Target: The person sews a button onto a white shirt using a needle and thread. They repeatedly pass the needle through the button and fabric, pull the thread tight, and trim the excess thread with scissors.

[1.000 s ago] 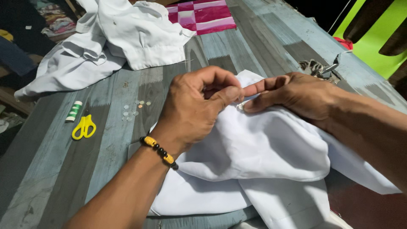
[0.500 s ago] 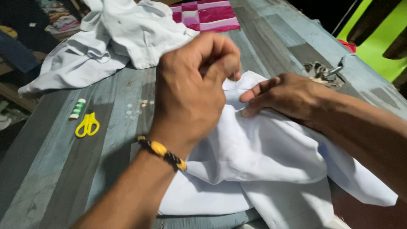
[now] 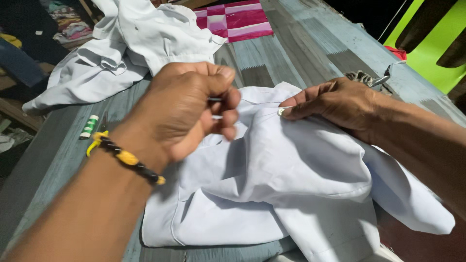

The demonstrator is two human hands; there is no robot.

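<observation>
The white garment is spread on the worktop, centre to near right, its long axis running left-near to right. It is pinned at its far edge by the right hand, fingertips pressed by a small button. The left hand, fisted around something thin, is raised just left; open room lies left.

The shirt is white. The tabletop is grey-blue planking. The cloth is pink-and-white checked. The spool is green and white, the bracelet yellow and black.
</observation>
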